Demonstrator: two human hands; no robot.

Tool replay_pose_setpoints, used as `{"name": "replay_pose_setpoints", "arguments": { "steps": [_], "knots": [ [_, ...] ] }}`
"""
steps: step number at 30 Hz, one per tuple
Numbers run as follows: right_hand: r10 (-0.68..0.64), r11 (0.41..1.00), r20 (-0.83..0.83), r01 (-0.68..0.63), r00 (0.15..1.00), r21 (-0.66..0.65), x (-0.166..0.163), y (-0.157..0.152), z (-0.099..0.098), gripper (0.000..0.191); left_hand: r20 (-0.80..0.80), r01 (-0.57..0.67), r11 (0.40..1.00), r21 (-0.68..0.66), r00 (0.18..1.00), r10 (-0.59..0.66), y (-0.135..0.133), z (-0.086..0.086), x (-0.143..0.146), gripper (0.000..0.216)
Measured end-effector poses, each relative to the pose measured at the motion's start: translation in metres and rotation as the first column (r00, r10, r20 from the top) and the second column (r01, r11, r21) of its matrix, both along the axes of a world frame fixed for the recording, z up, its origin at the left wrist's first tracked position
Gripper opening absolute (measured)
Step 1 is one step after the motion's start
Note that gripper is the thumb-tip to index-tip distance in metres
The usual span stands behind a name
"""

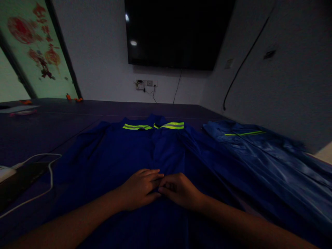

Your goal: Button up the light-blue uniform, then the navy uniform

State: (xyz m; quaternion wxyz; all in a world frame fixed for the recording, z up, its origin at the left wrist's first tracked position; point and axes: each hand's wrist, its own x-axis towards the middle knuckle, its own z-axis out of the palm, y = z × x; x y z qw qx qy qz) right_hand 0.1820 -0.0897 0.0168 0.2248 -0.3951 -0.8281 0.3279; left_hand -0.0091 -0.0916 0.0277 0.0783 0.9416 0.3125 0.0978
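A dark blue work jacket (124, 155) lies spread out in front of me, collar away from me, with yellow-green reflective strips (172, 125) across its chest. My left hand (141, 188) rests on the jacket's front, fingers stretched out and lying flat. Against its fingertips, over the front closure, is my right hand (180, 190), with thumb and forefinger brought together in a pinch. Whatever lies between those fingertips is hidden in the dim light. The jacket's lower part runs out of view beneath my forearms.
A second, lighter blue garment (269, 155) with a yellow-green strip lies to the right. A white cable (51, 173) loops at the left beside a white plug or adapter (6, 173). Small orange objects (79, 100) sit near the glass door. A television (178, 34) hangs ahead.
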Motion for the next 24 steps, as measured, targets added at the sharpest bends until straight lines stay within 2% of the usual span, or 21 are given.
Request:
{"name": "replay_pose_setpoints", "arguments": {
  "steps": [12,24],
  "knots": [
    [0.012,1.0,-0.019,-0.012,1.0,-0.016,0.0003,-0.0003,-0.0012,0.012,0.016,0.009,1.0,0.024,1.0,-0.009,0.0011,-0.004,-0.0013,0.041],
    [0.04,0.999,-0.034,-0.04,0.999,0.008,0.0007,-0.0021,0.0043,0.019,-0.042,0.002,1.0,-0.004,0.999,-0.002,0.0023,-0.0013,-0.0009,0.043]
  ]
}}
